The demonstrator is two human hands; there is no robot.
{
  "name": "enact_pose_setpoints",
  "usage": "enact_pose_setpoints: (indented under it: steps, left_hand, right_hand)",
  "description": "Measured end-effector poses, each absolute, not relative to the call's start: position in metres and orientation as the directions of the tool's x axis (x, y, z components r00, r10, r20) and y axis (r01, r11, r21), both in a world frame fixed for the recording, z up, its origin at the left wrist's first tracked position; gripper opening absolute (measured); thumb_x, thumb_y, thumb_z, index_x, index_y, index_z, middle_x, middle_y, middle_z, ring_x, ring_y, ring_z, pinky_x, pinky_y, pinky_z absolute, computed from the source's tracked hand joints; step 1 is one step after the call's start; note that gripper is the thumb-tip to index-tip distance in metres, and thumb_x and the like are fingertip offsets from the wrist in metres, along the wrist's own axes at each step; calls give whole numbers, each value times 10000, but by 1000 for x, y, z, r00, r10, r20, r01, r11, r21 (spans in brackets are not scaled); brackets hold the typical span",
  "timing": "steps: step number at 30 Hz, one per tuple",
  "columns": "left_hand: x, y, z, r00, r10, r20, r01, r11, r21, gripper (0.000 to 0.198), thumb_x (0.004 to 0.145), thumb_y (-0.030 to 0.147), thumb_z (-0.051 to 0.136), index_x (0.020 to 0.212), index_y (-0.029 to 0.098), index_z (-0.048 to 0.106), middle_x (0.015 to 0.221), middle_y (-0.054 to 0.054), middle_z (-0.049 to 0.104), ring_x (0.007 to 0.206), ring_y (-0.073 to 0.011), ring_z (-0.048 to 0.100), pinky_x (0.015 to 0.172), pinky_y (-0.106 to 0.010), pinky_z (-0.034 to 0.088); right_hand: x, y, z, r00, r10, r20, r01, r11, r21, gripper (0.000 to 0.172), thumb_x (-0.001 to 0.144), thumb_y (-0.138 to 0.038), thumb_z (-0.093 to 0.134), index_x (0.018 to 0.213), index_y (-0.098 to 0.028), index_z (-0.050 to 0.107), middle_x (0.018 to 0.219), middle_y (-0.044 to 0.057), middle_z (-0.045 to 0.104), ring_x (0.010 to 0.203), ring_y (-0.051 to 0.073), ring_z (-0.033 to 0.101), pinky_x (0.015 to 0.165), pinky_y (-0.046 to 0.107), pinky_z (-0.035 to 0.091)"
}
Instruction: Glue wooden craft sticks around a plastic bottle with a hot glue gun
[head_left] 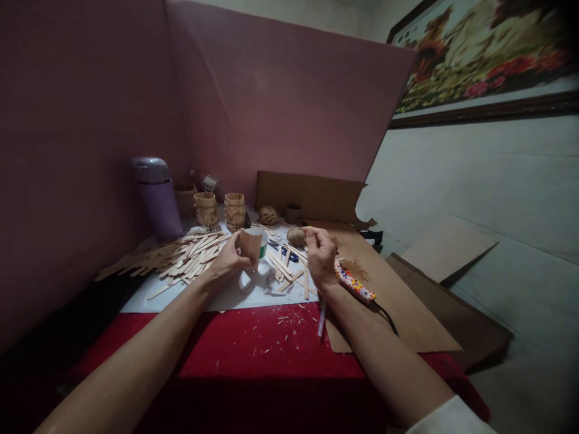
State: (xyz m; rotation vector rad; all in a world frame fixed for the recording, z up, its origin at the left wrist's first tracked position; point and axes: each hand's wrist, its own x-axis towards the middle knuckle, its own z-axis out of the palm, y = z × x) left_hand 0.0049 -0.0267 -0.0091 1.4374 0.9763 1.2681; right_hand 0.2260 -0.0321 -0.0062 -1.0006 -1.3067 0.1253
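Note:
My left hand grips a small piece of craft sticks joined side by side, held upright above the table. Fingers and thumb close on its left edge and base. To the right, my right hand is raised with thumb and fingertips pinched together; what they hold, if anything, is too small to make out. Just behind those fingertips lies a ball of twine. A roll of tape stands partly hidden behind the stick piece. Blue-handled scissors lie between the hands among loose sticks.
A heap of craft sticks spreads at left, before two stick cups and a purple flask. A flower-patterned glue gun rests on cardboard beside my right forearm. A clear glue stick lies near the red cloth.

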Motion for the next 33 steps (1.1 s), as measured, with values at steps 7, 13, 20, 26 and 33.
enact_pose_setpoints:
  steps: [7,13,20,26,33]
  left_hand:
    - [8,-36,-1,61,966,250,37,-253,967,893,408,146,801,1255,175,522,1015,-67,634,971,-272,602,778,-357,501]
    - [6,-40,1,99,966,238,15,-241,970,899,455,162,771,1313,177,503,1153,-103,641,1061,-301,601,840,-387,501]
    - [5,-36,-4,82,972,219,22,-221,975,895,454,207,809,1297,179,512,1195,-120,618,1082,-316,589,878,-429,492]
    - [5,-34,-6,84,971,222,49,-227,973,918,454,233,831,1304,167,491,1056,-83,641,990,-285,606,841,-409,493]
    - [5,-32,-9,72,972,225,48,-228,972,674,468,217,809,1105,180,588,966,-53,659,885,-250,616,756,-359,495]
  right_hand:
    - [225,-34,-7,291,599,746,459,597,-658,323,944,-409,478,826,-177,669,880,85,674,855,204,615,808,345,481]
    - [224,-35,-8,268,644,716,427,587,-688,311,941,-404,487,830,-178,670,876,87,682,849,205,627,802,347,491]
    - [221,-37,-9,242,669,703,418,581,-698,295,941,-398,495,813,-192,665,857,74,683,846,210,630,805,358,493]
    - [216,-40,-11,188,653,734,428,618,-660,277,945,-378,517,822,-185,673,856,76,676,847,213,629,787,354,483]
    - [211,-46,-10,-27,679,734,447,665,-599,217,947,-324,538,855,-216,703,901,68,704,902,216,647,821,362,504]
